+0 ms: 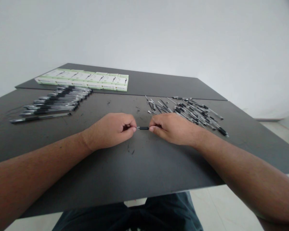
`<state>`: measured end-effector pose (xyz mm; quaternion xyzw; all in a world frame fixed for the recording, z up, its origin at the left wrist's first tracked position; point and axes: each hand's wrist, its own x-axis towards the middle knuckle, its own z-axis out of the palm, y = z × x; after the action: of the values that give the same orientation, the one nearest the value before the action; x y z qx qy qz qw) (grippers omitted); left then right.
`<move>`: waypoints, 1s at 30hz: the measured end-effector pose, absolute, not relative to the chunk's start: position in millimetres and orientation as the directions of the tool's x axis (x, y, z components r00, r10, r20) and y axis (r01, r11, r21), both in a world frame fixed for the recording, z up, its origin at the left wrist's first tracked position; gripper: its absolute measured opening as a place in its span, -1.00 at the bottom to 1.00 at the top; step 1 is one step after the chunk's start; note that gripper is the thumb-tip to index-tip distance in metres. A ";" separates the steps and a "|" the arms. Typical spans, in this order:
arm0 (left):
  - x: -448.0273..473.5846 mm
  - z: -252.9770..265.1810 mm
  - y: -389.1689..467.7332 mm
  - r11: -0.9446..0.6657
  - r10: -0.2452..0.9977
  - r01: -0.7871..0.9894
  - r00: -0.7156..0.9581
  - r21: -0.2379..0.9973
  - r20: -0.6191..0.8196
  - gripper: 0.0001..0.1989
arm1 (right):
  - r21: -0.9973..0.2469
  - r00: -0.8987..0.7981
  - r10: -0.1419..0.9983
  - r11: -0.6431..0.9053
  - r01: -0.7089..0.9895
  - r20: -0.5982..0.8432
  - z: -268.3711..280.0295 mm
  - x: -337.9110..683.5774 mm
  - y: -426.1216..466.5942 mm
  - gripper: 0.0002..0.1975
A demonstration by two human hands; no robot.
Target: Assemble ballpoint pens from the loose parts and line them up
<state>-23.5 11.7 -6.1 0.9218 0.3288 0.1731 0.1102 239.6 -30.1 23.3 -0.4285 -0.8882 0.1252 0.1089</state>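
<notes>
A pen (144,128) with a black grip is held level between my two hands above the dark table. My left hand (114,130) pinches its tip end. The fingers of my right hand (170,128) are closed on the other end, and that end is hidden in the hand. Just beyond my right hand lies a loose pile of pens and pen parts (192,112). To the left of my left hand, finished-looking pens (55,101) lie side by side in a slanted row.
White and green boxes (86,80) with pen pictures stand in a row at the back left. The dark grey table (135,173) has scuff marks, and its near edge is close to my lap. A pale wall (144,35) rises behind it.
</notes>
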 end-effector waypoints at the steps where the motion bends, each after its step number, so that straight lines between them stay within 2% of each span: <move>1: -23.5 -6.1 11.7 -0.760 0.644 0.568 0.725 0.316 0.244 -0.81 | -0.313 -0.619 0.781 0.610 0.728 0.083 23.4 239.5 -30.2 -0.81; 5: -23.7 -5.5 11.4 -0.758 0.647 0.574 0.722 0.311 0.244 -0.81 | -0.373 -0.572 0.813 0.566 0.736 0.105 23.4 239.4 -30.3 -0.89; 7: -23.9 -5.2 11.2 -0.758 0.647 0.575 0.723 0.308 0.243 -0.81 | -0.359 -0.578 0.809 0.572 0.737 0.104 23.8 239.5 -30.1 -0.91; 11: -24.0 -5.2 11.5 -0.763 0.641 0.567 0.729 0.312 0.243 -0.81 | -0.309 -0.633 0.770 0.623 0.719 0.078 24.3 239.7 -29.9 -0.79; 16: -23.3 -6.5 12.5 -0.767 0.636 0.563 0.730 0.309 0.248 -0.82 | -0.371 -0.568 0.814 0.568 0.735 0.122 21.8 240.9 -29.9 -0.90; 18: -22.7 -6.8 12.6 -0.771 0.632 0.558 0.733 0.307 0.254 -0.81 | -0.349 -0.581 0.806 0.580 0.736 0.115 21.8 240.8 -29.7 -0.92; 22: -22.2 -5.8 11.9 -0.757 0.648 0.575 0.723 0.310 0.241 -0.81 | -0.313 -0.617 0.781 0.611 0.727 0.093 22.8 239.7 -29.1 -0.81; 26: -22.2 -4.2 10.7 -0.754 0.651 0.582 0.724 0.304 0.229 -0.81 | -0.346 -0.567 0.818 0.563 0.751 0.101 22.7 239.6 -29.2 -0.87; 30: -22.0 -4.1 10.7 -0.751 0.654 0.587 0.723 0.301 0.223 -0.80 | -0.298 -0.594 0.801 0.586 0.754 0.072 23.9 239.1 -29.9 -0.84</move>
<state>-22.0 10.7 -4.1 0.9221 0.3366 0.1592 0.1052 239.1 -29.9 23.9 -0.4395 -0.8848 0.1188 0.0994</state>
